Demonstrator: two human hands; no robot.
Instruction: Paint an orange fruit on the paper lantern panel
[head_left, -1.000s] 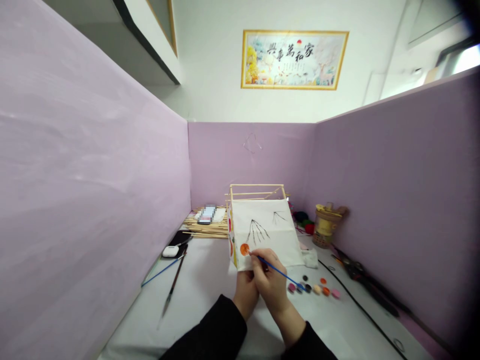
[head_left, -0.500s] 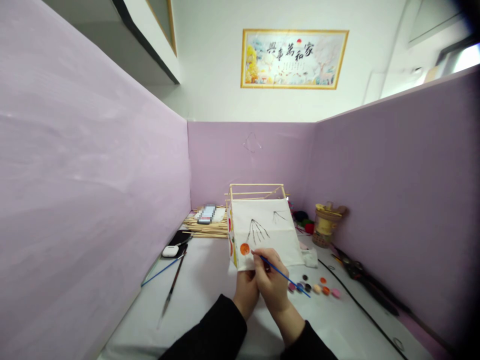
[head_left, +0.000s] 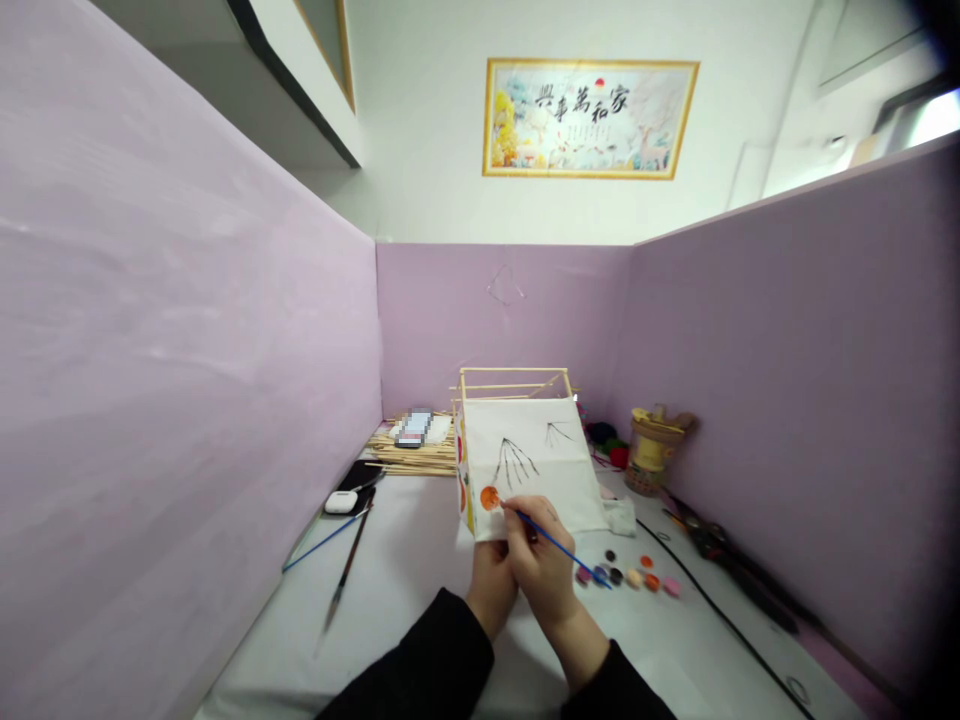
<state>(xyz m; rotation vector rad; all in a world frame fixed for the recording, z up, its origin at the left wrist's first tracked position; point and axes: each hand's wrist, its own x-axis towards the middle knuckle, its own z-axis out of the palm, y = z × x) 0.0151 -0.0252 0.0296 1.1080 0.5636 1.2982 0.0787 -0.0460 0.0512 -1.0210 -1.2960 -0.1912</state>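
Brush (head_left: 553,541) nearer orange circle (head_left: 489,498) (slightly)

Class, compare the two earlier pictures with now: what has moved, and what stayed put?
The right hand and its blue brush shifted slightly right, away from the orange spot, then back left toward it. Nothing was taken up or let go. The left hand, the white cloth and the paint pots stayed as they were.
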